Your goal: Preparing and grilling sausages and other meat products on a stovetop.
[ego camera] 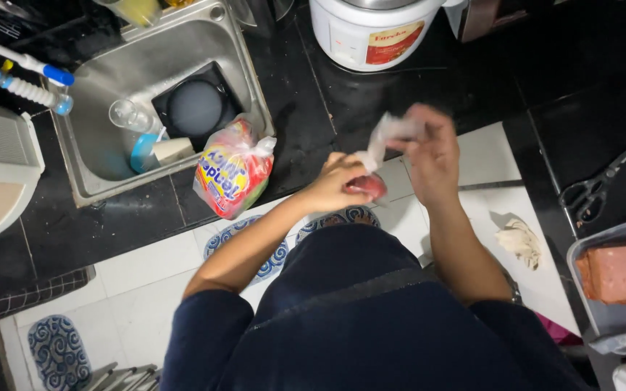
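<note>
Over the edge of the black bench (342, 123), just above your lap, your left hand (335, 185) is closing around a small red sausage-like piece (368, 187), fingers curled under it so that only its red end is showing. Your right hand (429, 148) is pinching a strip of clear plastic wrapper (389, 134) between thumb and fingers and is lifting it up and away from the red piece; the wrapper is running from the red piece up into that hand. Judging by this, the peeling is under way but not finished: the wrapper is partly off, and its lower end is touching the piece.

Just beside your left forearm, a colourful plastic packet (232, 170), tied at the top, is sitting on the bench edge against the steel sink (103, 156). A glass (126, 114) and a dark square dish (195, 107) are lying in the sink. A white rice cooker (371, 29) is standing well beyond your hands. To your right, a crumpled pale scrap (519, 240) is lying on a white board (545, 282), scissors (592, 190) are resting on the bench near it, and a grey tray (603, 318) is holding a pink block of meat (621, 271).
</note>
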